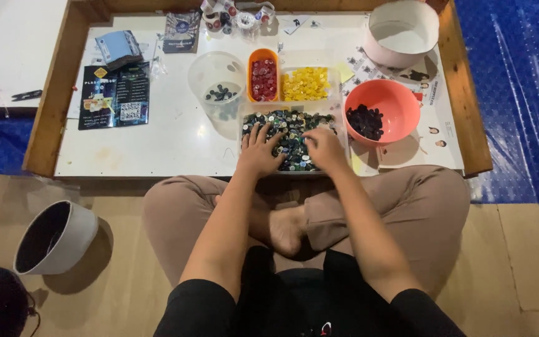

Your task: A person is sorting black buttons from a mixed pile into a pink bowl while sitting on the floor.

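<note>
The person sits cross-legged on the floor at a low, wood-framed worktop [157, 150]. At its left edge lie dark printed cards [115, 95] and a small blue packet [118, 48]. Next comes a clear round tub [218, 78] holding a few dark buttons. An orange tray of red buttons [263, 79] follows, with a clear tray of yellow buttons [305, 83] just beside it.

In front of these sits the clear tray of mixed dark buttons [291, 134], at the near edge of the worktop. The left hand [259, 151] rests flat on this pile with fingers spread. The right hand [324, 148] lies on the same pile, fingers curled together; whether they pinch a button cannot be told.

To the right stands a coral bowl of dark purple buttons [382, 112], and behind it an empty pink tub [403, 31].

The step in hand appears to be sorting by colour. The next move would call for isolating one button and lifting it clear.
</note>
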